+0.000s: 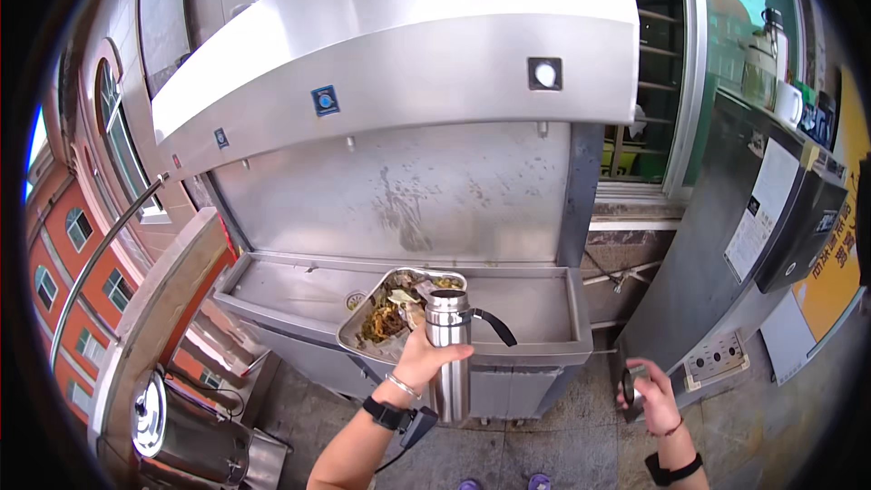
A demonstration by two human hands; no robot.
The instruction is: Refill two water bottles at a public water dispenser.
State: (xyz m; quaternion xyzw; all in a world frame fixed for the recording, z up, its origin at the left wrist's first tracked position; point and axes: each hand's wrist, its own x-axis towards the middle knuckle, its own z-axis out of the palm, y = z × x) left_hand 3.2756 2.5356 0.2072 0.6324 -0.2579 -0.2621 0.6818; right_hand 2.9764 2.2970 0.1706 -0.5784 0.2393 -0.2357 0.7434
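Note:
My left hand (419,361) is wrapped round the body of a stainless steel thermos bottle (449,392), held upright in front of the sink trough. The bottle's top is uncapped, its dark mouth facing up, and a black strap (494,325) sticks out from its neck to the right. Off to the right, my right hand (657,402) grips a small metal cup-like lid (628,387), apart from the bottle. Behind the bottle, a metal tray (357,350) of food scraps rests on the trough; the bottle and my left hand hide part of it.
The steel sink trough (531,308) runs under a backsplash with several small spouts and a hood-like panel (417,73). A grey water dispenser (699,218) with bottles and a white mug (788,104) on top stands right. A metal barrel (195,440) sits lower left beside a ledge.

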